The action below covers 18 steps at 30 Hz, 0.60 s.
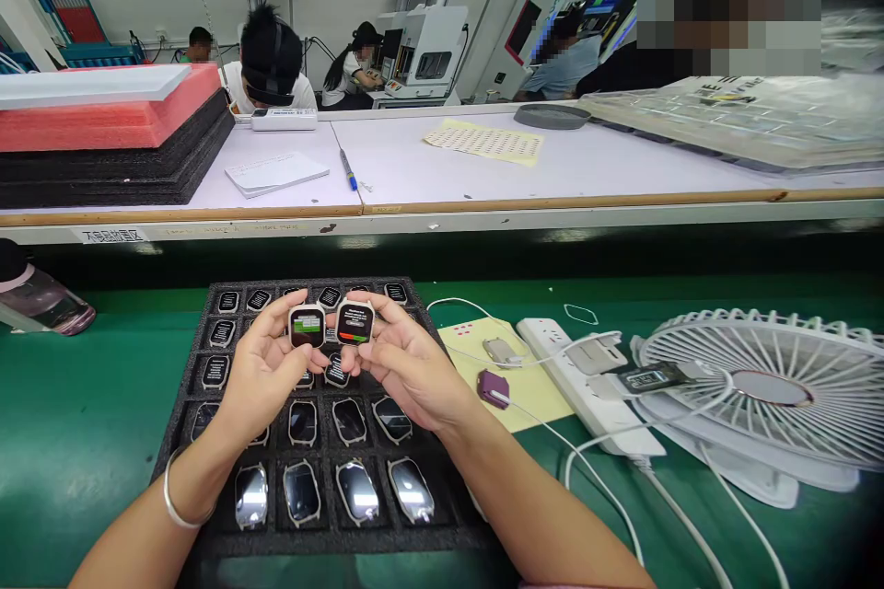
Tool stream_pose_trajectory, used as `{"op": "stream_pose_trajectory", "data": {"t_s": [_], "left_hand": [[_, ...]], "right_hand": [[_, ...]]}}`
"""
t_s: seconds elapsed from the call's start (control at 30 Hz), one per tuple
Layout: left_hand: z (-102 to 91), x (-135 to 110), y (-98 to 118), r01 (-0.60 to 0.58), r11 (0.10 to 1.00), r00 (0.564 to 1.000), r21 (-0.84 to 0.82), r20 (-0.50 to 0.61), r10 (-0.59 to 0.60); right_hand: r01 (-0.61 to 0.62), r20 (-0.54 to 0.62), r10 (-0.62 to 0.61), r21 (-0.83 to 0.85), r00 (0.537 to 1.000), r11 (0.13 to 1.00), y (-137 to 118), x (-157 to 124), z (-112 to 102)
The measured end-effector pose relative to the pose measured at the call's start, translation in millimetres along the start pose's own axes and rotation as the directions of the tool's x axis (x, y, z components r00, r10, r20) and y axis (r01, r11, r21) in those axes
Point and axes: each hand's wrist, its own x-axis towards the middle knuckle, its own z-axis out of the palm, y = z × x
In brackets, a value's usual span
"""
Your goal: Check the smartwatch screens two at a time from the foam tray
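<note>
My left hand [266, 368] pinches a smartwatch without a strap [307, 328], its lit screen showing a green block. In my right hand [407, 363] is a second strapless smartwatch [354, 322], with white text and a red and green bar on its screen. Both are held side by side, screens facing me, above a black foam tray [180, 423]. Rows of similar watches sit in the tray's compartments. Some in the far rows show white text, while nearer ones, such as the dark-screened watch [302, 490], look unlit. My hands cover part of the middle rows.
To the right are a white power strip [552, 340] with cables, a purple square puck [493, 388] on yellow paper and a white fan [766, 386]. A bottle [48, 299] lies left. The raised shelf [401, 175] holds a foam stack [103, 129]. Several people sit beyond.
</note>
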Motion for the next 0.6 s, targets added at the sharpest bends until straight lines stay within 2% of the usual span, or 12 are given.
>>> {"op": "stream_pose_trajectory", "data": {"t_s": [0.33, 0.6], "left_hand": [[2.0, -3.2, 1.3, 0.112, 0.993, 0.994, -0.038, -0.01, -0.112], [2.3, -4.2, 1.3, 0.119, 0.992, 0.993, -0.04, -0.007, -0.12]], "right_hand": [[0.011, -0.049, -0.015, -0.084, 0.999, 0.996, -0.6, 0.5, 3.8], [0.026, -0.066, -0.033, -0.114, 0.997, 0.993, -0.1, -0.1, 4.7]]}}
